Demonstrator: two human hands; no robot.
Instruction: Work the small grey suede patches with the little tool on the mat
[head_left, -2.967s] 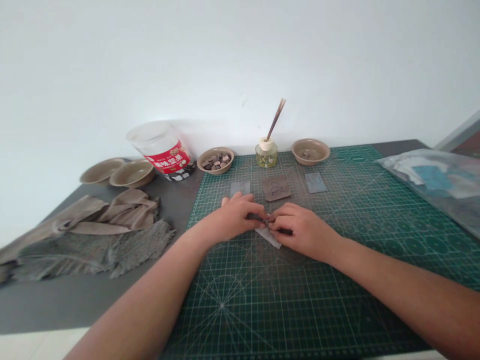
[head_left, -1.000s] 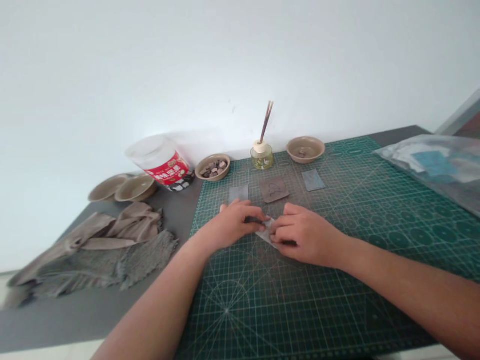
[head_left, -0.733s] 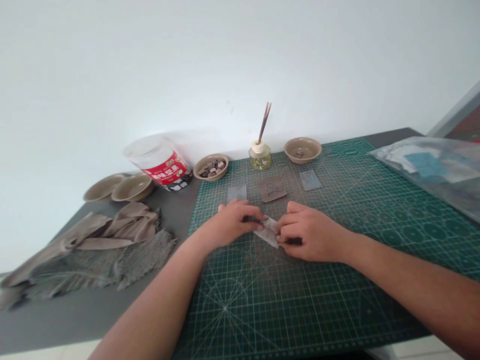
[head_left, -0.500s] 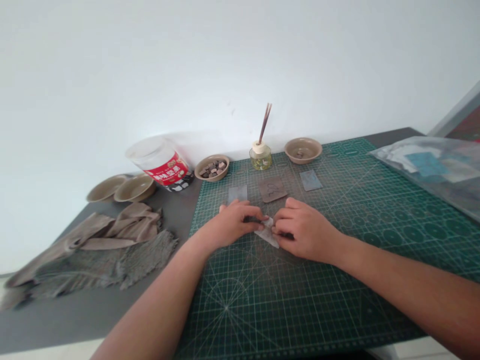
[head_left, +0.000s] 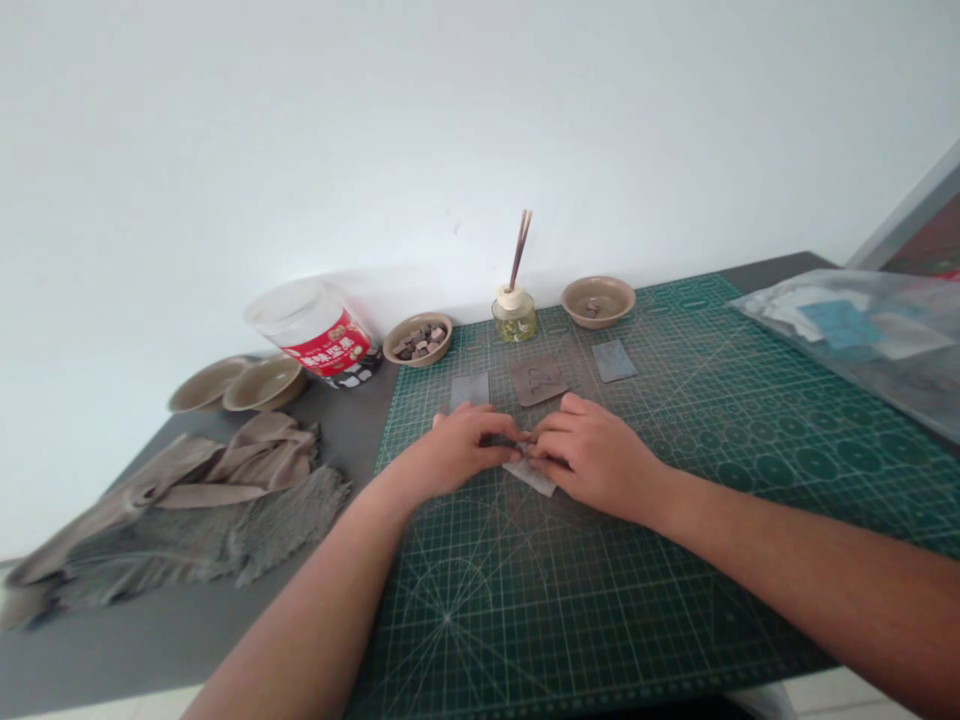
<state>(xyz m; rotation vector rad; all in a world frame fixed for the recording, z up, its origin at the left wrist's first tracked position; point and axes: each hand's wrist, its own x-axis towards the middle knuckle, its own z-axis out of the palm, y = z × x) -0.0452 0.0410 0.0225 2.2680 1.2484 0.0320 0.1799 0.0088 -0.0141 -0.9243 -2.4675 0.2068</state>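
Note:
A small whitish piece [head_left: 534,476] lies on the green cutting mat [head_left: 525,600], between and below my fingertips. My left hand [head_left: 469,445] pinches at its upper left edge, thumb and index finger close together. From the right, my right hand [head_left: 592,450] meets it with bent fingers, the fingertips of both hands nearly touching. Whatever sits between the fingertips is too small to make out. Just beyond the hands are a brown square with dark marks [head_left: 538,380], a grey square [head_left: 470,389] and a blue-grey square [head_left: 613,361].
At the back stand a bowl of small blocks [head_left: 418,340], a reed diffuser [head_left: 514,312] and another bowl [head_left: 598,302]. On the left are a red-labelled tub [head_left: 315,335], two bowls [head_left: 264,383] and crumpled cloth [head_left: 247,480]. A plastic bag [head_left: 862,325] lies right.
My right hand has moved left, its fingertips now closer to my left hand's and over the whitish piece's upper part. The whole view has shifted slightly.

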